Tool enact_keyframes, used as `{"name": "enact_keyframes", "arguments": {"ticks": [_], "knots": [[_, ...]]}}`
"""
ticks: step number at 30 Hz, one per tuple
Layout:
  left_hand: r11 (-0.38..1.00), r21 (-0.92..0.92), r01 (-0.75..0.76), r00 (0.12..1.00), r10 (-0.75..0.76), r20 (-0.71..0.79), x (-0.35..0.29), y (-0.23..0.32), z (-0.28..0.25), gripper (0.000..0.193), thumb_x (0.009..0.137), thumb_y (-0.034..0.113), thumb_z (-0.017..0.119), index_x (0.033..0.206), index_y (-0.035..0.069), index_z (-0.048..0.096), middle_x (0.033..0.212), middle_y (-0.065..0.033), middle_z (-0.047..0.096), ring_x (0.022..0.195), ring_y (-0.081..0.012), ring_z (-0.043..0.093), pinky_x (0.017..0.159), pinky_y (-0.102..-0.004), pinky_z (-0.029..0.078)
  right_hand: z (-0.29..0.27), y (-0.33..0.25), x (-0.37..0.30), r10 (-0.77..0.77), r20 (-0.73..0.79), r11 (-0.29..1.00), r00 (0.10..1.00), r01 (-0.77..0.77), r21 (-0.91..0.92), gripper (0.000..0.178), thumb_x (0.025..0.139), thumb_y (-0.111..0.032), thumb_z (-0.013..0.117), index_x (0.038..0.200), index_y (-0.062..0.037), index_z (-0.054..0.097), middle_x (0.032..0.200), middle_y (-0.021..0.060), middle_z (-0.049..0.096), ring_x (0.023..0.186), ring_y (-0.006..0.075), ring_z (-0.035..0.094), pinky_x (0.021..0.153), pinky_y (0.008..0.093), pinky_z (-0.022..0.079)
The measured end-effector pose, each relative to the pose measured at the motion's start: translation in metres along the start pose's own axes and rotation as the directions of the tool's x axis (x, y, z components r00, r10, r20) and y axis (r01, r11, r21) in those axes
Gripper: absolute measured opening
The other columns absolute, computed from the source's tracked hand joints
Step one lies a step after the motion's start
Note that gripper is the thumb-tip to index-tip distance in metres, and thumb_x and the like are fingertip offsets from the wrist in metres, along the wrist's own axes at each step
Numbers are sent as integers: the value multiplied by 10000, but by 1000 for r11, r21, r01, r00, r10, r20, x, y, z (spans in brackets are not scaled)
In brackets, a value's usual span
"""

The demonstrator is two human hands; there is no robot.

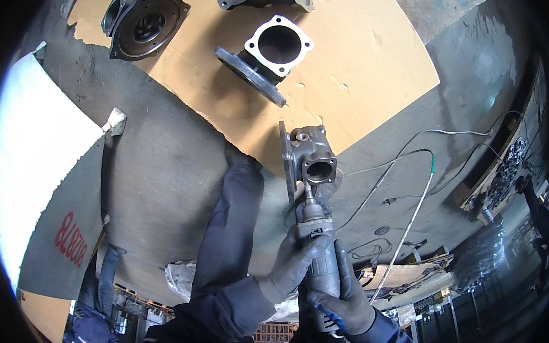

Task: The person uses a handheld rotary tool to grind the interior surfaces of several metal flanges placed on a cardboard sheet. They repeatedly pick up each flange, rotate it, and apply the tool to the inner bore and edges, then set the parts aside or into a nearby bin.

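Both of my gloved hands are wrapped round a grey die grinder [323,272]. My left hand [291,264] grips the front of its body from the left. Along the right side and rear, my right hand [349,299] is closed on it, with a blue patch showing by the thumb. The grinder's tip reaches the lower edge of a dark cast metal housing [310,150], just below its round opening. Whether the tip touches the metal I cannot tell. That housing has a flat flange on its left side and sits at the cardboard's near edge.
A flanged casting [281,45] lies on the cardboard sheet [369,58], with another casting [148,27] at the far left and more at the top edge. Cables [418,208] run over the floor at right. A light panel [66,177] with red markings stands left. Other people appear at both sides.
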State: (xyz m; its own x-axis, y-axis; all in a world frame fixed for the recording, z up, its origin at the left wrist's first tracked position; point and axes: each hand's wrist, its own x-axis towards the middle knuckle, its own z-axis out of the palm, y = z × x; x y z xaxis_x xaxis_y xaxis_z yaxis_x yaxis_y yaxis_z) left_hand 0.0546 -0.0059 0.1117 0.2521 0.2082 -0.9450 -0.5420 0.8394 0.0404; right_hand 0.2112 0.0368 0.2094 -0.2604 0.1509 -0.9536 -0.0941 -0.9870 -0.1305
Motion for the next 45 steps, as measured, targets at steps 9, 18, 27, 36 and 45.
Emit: {"name": "enact_keyframes", "arguments": {"ticks": [9, 18, 27, 36, 45], "knots": [[999, -42, -27, 1000, 28, 10, 15, 5, 2, 377, 1070, 198, 734, 1406, 33, 687, 1326, -71, 729, 1202, -159, 679, 1078, -344, 546, 14, -20, 8, 7, -33, 994, 999, -3, 112, 1099, 977, 18, 741, 1793, 2, 6, 1712, 216, 419, 1525, 259, 502, 1246, 388, 428], [998, 58, -5, 1000, 6, -15, 19, 17, 6, 330, 1100, 238, 687, 1345, 23, 734, 1227, -69, 752, 1100, -150, 701, 1001, -344, 572, 14, -20, 15, -50, -32, 990, 998, 54, 127, 1128, 961, 28, 781, 1788, 14, 14, 1708, 221, 421, 1529, 261, 493, 1255, 402, 419], [995, 76, 59, 996, -54, -72, 17, 27, 14, 385, 1070, 274, 723, 1332, -9, 705, 1192, -82, 746, 1069, -146, 710, 947, -331, 587, 8, -10, 11, -2, -45, 1000, 999, 2, -9, 1156, 952, 12, 804, 1787, 11, 5, 1727, 218, 391, 1543, 267, 476, 1270, 415, 400], [992, 118, 48, 998, -52, 38, 8, 16, 37, 422, 1095, 264, 690, 1449, 40, 639, 1316, -70, 718, 1179, -159, 686, 1019, -357, 582, 1, -21, -18, 46, -161, 983, 986, -16, 183, 1202, 883, 51, 799, 1795, -8, 17, 1723, 199, 397, 1538, 271, 473, 1269, 418, 401], [995, 79, 56, 998, -58, 22, 32, 16, 43, 464, 1066, 283, 760, 1412, 9, 617, 1293, -76, 700, 1161, -155, 674, 1025, -334, 563, -14, -35, -2, 105, -150, 961, 983, -62, 269, 1132, 906, 20, 792, 1798, -9, 95, 1713, 220, 431, 1549, 292, 480, 1278, 414, 394]]}}
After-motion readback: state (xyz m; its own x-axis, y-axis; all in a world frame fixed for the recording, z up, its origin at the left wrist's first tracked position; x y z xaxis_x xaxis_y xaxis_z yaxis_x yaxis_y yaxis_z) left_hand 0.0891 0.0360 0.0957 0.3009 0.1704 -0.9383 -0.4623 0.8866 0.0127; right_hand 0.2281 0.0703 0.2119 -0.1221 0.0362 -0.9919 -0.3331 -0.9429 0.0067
